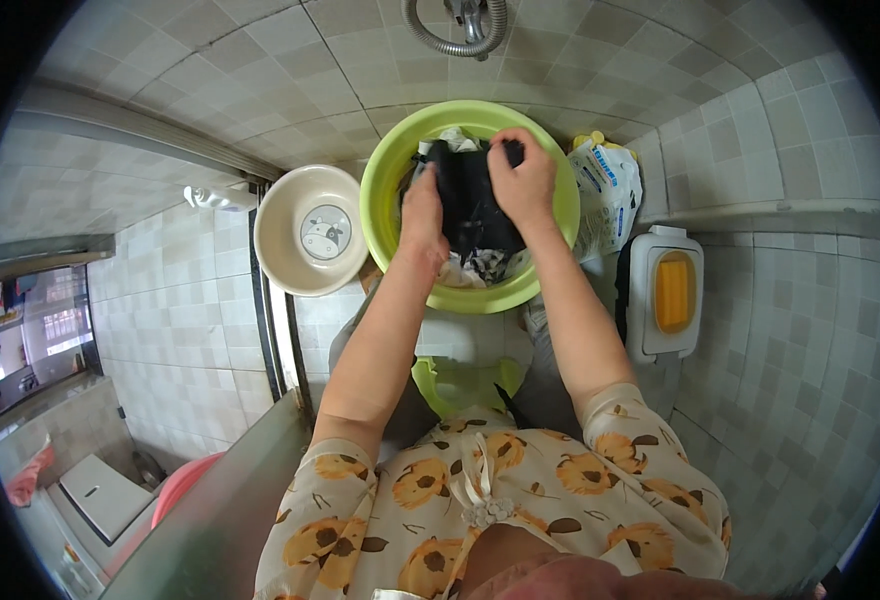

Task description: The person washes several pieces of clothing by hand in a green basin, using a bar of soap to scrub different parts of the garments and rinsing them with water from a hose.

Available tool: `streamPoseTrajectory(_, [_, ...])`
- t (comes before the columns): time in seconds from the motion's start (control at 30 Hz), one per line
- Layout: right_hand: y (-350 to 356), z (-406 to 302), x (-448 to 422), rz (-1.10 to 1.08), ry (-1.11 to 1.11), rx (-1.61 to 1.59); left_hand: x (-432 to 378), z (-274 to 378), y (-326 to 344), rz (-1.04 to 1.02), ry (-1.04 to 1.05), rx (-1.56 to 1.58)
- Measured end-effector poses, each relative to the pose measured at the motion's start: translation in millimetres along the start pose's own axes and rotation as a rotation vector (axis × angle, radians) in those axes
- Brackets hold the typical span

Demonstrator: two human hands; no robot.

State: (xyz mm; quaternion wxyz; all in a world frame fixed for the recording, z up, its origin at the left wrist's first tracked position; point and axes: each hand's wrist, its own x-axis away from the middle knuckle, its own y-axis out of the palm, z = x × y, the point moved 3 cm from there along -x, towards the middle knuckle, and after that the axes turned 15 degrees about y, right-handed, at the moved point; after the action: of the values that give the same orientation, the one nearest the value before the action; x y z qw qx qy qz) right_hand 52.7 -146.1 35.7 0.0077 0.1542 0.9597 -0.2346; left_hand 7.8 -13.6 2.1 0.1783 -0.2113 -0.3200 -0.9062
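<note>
Both hands hold a wet-looking black cloth over a lime-green plastic basin. My left hand grips the cloth's left side, thumb up along its edge. At the upper right corner, my right hand is closed around the cloth in a fist. Beneath it lie more clothes in the basin, among them a white cloth at the back and a black-and-white patterned piece at the front. The black cloth hides most of what the basin contains.
A cream basin with a cow picture stands left of the green one. To the right are a white detergent bag and a lidded white box with yellow bars inside. A metal shower hose hangs at the wall. Left stands a glass partition.
</note>
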Motion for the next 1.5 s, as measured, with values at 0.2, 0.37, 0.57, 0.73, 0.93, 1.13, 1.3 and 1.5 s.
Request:
streamPoseTrajectory(0.2, [-27,-23,-1,0.175,-0.424,0.089,15,3,9,-0.020,-0.118,-0.053])
streamPoseTrajectory(0.37, [4,-66,56,-0.255,-0.758,0.099,10,1,-6,-0.381,0.095,0.236])
streamPoseTrajectory(0.57, [19,-75,83,-0.575,-0.792,-0.061,16,23,-10,-0.320,0.256,0.471])
streamPoseTrajectory(0.73, [11,-86,90,-0.624,-0.748,-0.117,22,35,0,-0.379,0.144,0.662])
streamPoseTrajectory(0.93, [-7,-79,80,-0.327,-0.723,-0.101,14,34,10,-0.328,0.041,0.718])
streamPoseTrajectory(1.13, [-15,-63,66,-0.277,-0.467,-0.175,-1,26,4,-0.265,-0.075,0.557])
streamPoseTrajectory(1.3, [-19,-20,29,-0.073,-0.021,-0.154,5,27,11,-0.129,-0.154,0.464])
streamPoseTrajectory(1.5, [-20,-12,28,-0.366,0.228,-0.195,-4,18,13,-0.157,-0.094,0.420])
